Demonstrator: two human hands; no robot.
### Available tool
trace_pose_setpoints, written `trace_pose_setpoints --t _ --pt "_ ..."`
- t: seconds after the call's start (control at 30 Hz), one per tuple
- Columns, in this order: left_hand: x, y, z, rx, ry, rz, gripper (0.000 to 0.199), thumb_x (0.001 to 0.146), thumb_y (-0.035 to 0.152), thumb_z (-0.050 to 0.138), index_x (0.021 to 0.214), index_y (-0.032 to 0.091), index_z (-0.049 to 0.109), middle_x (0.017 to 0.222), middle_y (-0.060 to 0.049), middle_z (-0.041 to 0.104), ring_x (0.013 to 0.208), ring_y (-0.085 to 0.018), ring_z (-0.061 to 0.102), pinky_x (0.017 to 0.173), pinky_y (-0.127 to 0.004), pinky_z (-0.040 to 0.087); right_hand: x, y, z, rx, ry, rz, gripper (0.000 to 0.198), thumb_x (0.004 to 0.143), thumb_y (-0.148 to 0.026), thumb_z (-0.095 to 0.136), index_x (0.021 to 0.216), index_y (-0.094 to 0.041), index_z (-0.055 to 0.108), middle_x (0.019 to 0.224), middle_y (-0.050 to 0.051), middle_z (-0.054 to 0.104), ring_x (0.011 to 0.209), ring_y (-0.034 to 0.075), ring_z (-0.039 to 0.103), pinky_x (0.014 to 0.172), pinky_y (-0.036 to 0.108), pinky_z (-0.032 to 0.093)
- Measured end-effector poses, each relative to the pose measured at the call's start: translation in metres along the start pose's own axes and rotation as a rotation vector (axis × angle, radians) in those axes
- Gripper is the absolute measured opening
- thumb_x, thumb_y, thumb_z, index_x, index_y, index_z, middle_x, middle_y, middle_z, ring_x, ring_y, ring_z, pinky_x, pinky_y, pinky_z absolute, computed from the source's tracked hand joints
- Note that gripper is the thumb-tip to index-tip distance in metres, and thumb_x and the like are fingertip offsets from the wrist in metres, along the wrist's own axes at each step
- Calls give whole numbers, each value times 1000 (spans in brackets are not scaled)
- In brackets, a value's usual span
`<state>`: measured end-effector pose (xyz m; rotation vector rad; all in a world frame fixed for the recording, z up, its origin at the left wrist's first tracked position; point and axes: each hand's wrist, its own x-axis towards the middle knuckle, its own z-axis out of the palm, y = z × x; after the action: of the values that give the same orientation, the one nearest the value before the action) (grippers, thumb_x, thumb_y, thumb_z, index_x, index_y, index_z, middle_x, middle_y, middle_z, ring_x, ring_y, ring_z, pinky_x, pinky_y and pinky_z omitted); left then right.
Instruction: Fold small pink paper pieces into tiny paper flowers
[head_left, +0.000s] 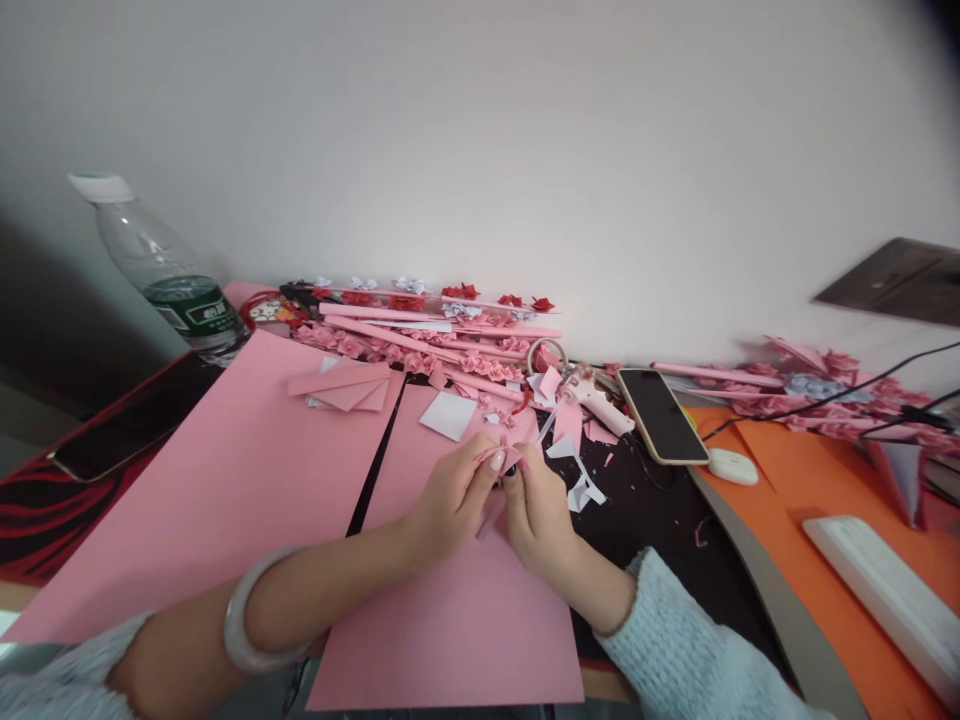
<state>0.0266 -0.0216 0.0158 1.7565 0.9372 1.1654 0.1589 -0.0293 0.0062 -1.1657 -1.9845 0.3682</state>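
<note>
Between my two hands is a small folded pink paper piece point(504, 455), pinched at its edges. My left hand point(454, 495) grips it from the left with thumb and fingers closed. From the right, my right hand point(541, 510) pinches the other side, fingertips close to the left thumb. Both hands are above a large pink paper sheet point(450, 630). Just behind them lies a white paper square point(448, 415). White paper scraps point(581, 480) are scattered to the right of my right hand. The fingers partly cover the folded piece, so its full shape is hidden.
Pink paper flower stems point(420, 345) are heaped along the wall. A pale pink glue gun point(600, 400) and a phone point(664, 415) lie right of them. A water bottle point(161, 265) stands left. A white power strip point(892, 600) sits on orange paper point(795, 480) at right.
</note>
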Motion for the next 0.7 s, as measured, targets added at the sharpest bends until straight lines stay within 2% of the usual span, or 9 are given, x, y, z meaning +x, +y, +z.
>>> trace_pose_setpoints --t 0.23,0.37,0.5,0.7 --pt "1 0 0 -43 13 -51 25 93 31 32 72 19 40 59 3 41 55 -11 42 53 -24 35 1 -1 0 72 17 18 14 91 -18 31 80 -20 39 68 0 45 54 13 44 51 26 34" --pt "2 -1 -1 -67 4 -75 24 93 33 32 76 19 42 60 3 42 57 -12 45 54 -24 35 5 -1 -3 132 -6 22 15 92 -19 30 85 -19 43 72 1 48 60 13 48 55 26 37" --pt "1 -2 2 -10 30 -56 25 93 32 31 75 19 42 65 1 44 60 -12 46 57 -24 36 2 -1 1 115 30 26 14 90 -17 32 79 -20 39 65 -2 45 52 12 45 49 24 35" --pt "-2 -2 9 55 45 -61 25 93 32 28 74 20 38 63 2 42 58 -13 46 56 -26 36 -2 -3 6 130 19 70 11 90 -18 32 80 -21 37 59 -3 46 47 12 46 45 24 34"
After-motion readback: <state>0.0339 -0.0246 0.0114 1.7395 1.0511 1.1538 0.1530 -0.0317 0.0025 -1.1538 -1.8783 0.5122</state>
